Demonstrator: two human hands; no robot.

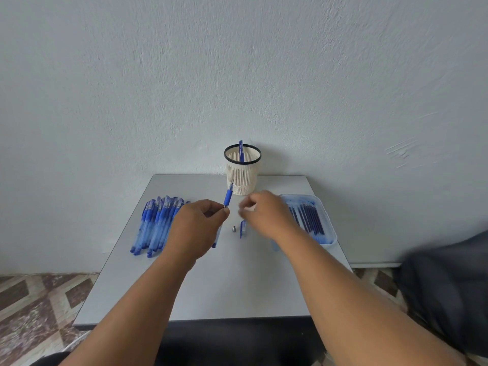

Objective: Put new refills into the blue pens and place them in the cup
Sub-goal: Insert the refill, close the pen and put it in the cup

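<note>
- Pinching one blue pen (pixel 228 197) just before the cup (pixel 242 172), the left hand (pixel 196 228) tilts it up.
- Right hand (pixel 264 212): blurred, grip unclear.
- One pen (pixel 241 151) stands inside the cup.
- One cap (pixel 243 228) and one metal tip (pixel 234 229) lie nearer than the cup.

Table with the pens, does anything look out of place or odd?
Nothing is spilled or damaged. A small metal tip and a blue cap lie loose on the table, parts of the pen the left hand holds.
</note>
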